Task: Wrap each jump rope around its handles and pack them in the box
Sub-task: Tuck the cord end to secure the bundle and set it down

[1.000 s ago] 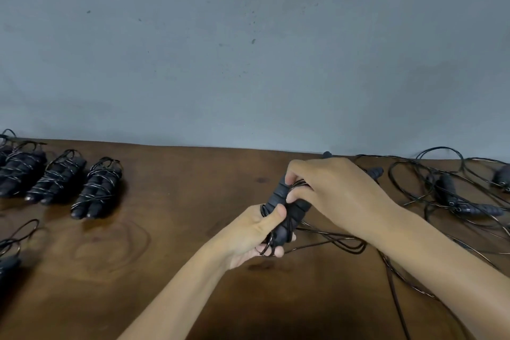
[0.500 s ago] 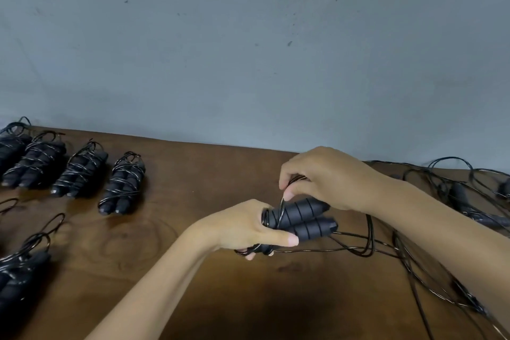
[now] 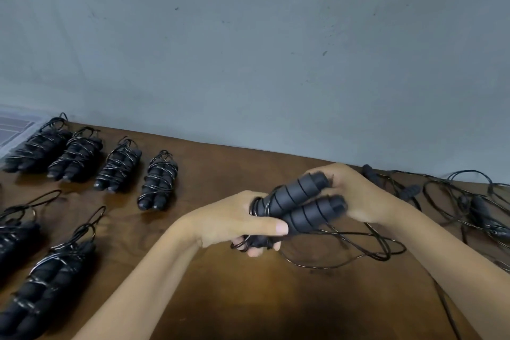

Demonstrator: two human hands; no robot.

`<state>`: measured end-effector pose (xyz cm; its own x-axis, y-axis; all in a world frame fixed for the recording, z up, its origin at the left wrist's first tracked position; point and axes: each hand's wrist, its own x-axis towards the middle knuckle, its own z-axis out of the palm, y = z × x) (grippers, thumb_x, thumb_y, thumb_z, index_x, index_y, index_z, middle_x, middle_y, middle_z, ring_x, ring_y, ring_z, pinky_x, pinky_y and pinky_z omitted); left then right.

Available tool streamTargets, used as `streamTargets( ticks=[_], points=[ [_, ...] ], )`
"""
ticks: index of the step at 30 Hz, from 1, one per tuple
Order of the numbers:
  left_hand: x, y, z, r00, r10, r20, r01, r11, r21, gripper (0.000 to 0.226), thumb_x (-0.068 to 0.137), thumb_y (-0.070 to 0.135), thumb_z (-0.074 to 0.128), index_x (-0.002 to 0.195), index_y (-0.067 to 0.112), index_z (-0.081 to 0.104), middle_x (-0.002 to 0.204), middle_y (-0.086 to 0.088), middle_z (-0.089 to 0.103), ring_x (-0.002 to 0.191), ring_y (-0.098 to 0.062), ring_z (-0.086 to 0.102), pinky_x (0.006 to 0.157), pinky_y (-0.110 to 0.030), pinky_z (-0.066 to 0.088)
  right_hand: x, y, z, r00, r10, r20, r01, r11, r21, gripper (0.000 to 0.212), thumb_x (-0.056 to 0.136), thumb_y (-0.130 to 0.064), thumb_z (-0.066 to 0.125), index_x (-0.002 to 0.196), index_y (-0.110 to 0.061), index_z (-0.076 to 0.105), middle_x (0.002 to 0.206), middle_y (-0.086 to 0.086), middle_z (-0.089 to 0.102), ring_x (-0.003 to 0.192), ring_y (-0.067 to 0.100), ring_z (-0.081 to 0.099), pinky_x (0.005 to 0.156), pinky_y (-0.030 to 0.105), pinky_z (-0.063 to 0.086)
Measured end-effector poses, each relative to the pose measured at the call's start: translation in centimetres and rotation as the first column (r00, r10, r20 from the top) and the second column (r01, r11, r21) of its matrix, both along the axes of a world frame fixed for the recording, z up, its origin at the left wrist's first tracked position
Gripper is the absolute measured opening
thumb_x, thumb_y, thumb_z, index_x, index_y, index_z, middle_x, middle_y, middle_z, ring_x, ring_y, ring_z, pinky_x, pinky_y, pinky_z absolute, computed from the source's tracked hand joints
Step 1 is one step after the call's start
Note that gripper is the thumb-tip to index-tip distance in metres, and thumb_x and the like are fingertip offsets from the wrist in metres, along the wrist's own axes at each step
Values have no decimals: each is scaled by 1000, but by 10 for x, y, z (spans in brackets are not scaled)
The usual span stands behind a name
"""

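Two handles (image 3: 299, 205) side by side in my left hand (image 3: 242, 222), thumb clamped across their near ends, fingers curled under. My right hand (image 3: 356, 196) cups the far ends; it's blurred, so I can't tell if it pinches the cord or just steadies. Only a few turns of cord (image 3: 358, 246) sit by my left thumb; the rest trails loose onto the worktop (image 3: 248, 298). To wrap well, I'd keep the handles parallel and squeezed tight, feed cord under light tension, lay turns next to each other toward the far ends, and watch the slack for snags on the unwrapped ropes (image 3: 469, 201) at right. Finished bundles (image 3: 158, 181) lie in rows at left. No box in view. No brand, label or writing readable anywhere.
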<state>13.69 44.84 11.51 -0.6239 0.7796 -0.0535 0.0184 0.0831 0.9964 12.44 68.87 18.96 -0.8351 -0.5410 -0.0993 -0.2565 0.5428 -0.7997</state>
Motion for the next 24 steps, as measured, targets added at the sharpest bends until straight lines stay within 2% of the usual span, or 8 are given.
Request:
streamTargets(
  ticks=[2,4,9,12,14,17,20,24],
  points=[
    [0,0,-5,995,84,53,-90,991,102,51,92,41,69,121,0,58,91,-10,70,59,-19,57,44,-20,33,4,-5,-2,997,-24,-76,27,999,43,30,93,-6,58,66,-18,59,59,-6,58,57,2,49,61,13,39],
    [1,5,-11,979,152,136,-177,964,197,59,93,46,66,129,0,59,92,-7,68,60,-19,56,44,-18,32,4,-9,-8,990,-65,-122,76,994,81,34,97,-21,57,64,-27,60,57,7,52,55,12,43,58,22,36],
    [3,21,-18,907,239,347,-361,865,349,48,98,49,64,116,4,67,94,-8,67,62,-20,52,43,-17,25,6,-20,-19,996,-43,-74,50,994,102,27,107,-15,50,89,-15,71,77,-2,67,57,15,46,60,28,41],
    [4,27,-21,878,281,388,-425,830,362,41,97,48,65,112,9,68,94,-15,67,60,-22,52,43,-20,26,9,-23,-19,994,-28,-105,48,979,196,30,107,-14,48,84,-18,66,74,-4,65,56,2,50,62,16,39],
    [4,28,-23,863,318,393,-461,815,352,48,96,47,68,126,11,56,93,-15,67,58,-24,53,44,-23,26,11,-26,-16,993,-22,-114,50,966,253,32,106,-13,47,81,-21,65,73,-4,65,57,0,52,60,13,37],
    [6,26,-20,872,325,366,-443,841,310,49,95,46,69,134,25,48,93,-14,68,57,-24,54,42,-22,28,12,-26,-17,989,1,-149,51,937,346,33,102,-9,45,80,-27,63,75,-6,68,63,5,59,62,28,48],
    [10,25,-12,909,249,334,-354,886,301,47,97,46,66,133,22,49,92,-13,68,56,-23,54,43,-22,26,8,-20,-23,979,-39,-200,114,918,379,24,97,-6,46,92,-20,65,85,-3,70,78,10,65,72,30,53],
    [13,26,-8,936,179,302,-271,915,297,41,100,43,64,132,24,47,93,-15,68,57,-24,53,44,-24,27,4,-20,-29,975,-71,-212,168,859,484,36,100,-2,44,65,-10,44,65,11,48,61,15,39,57,27,30]
  ],
)
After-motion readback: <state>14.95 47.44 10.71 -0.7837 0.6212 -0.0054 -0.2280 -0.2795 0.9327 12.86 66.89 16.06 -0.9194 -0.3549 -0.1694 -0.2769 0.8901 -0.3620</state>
